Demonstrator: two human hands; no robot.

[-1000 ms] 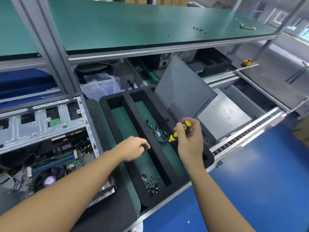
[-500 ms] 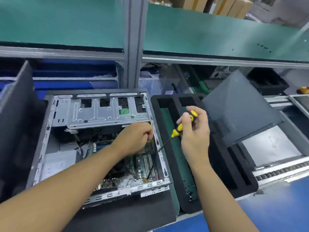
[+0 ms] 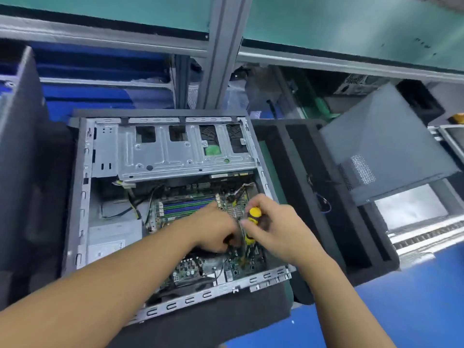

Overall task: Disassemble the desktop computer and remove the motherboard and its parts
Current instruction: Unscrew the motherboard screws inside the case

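A black foam tray (image 3: 296, 159) lies toward the surface's right edge, a blue wire loop (image 3: 326, 205) in it. Above, a green shelf (image 3: 351, 21) spans a grey post (image 3: 221, 59).

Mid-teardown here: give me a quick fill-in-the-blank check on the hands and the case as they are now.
1. The right hand grips a screwdriver whose handle is ____ and black.
2. The left hand is inside the open computer case, over the ____.
3. The black foam tray lies to the ____ of the case.

Missing words: yellow; motherboard; right.
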